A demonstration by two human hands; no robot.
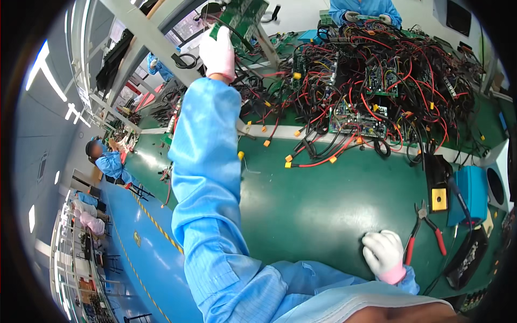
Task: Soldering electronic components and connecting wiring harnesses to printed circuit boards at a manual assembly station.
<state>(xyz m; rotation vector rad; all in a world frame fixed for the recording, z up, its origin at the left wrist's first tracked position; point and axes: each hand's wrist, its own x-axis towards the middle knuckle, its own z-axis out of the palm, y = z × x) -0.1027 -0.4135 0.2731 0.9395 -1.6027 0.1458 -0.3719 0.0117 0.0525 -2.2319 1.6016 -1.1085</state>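
Left hand (pixel 217 53), white glove, arm stretched up and away across the bench, fingers clamped on the lower edge of a green circuit board (pixel 243 16) with a black cable hanging off it; board is up near the grey rack frame (pixel 145 37), above the far left end of the table. Right hand (pixel 383 254), also white-gloved, lies palm down on the green bench mat (pixel 312 204) near the front edge, fingers loosely curled, gripping nothing. Red-handled pliers (pixel 425 231) lie just beside it to the right, jaws pointing away; can't tell if the glove touches a handle. Beyond the pliers: a black soldering stand with a yellow sponge (pixel 439 198) and a blue box (pixel 474 191) next to it. Far half of the table is covered by a heap of circuit boards tangled in red and black wires (pixel 371 81), yellow connectors (pixel 288 159) spilling toward the middle. Another person in a blue coat (pixel 365 8) works across the table at the top; another seated person (pixel 107 161) at the left along the blue floor aisle (pixel 134 253).
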